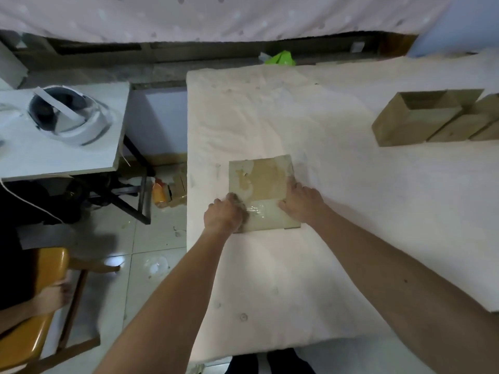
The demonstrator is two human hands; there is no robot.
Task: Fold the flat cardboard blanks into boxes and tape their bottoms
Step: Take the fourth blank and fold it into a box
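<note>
A cardboard box (266, 182) lies bottom-up on the white-covered table (310, 279), its flaps closed and patched with old tape. A strip of clear shiny tape (266, 211) runs across its near part. My left hand (224, 214) presses on the box's near left corner, fingers curled over the tape's left end. My right hand (301, 199) lies flat on the box's right edge, fingers spread. Three folded boxes (415, 117) stand open-topped in a row at the far right.
A small white table (62, 147) to the left carries a white headset. Cardboard scraps and an orange packet (159, 191) lie on the tiled floor between the tables. A yellow wooden chair (35, 306) stands at lower left, another person's hand on it. A green bag (280, 58) lies beyond the table.
</note>
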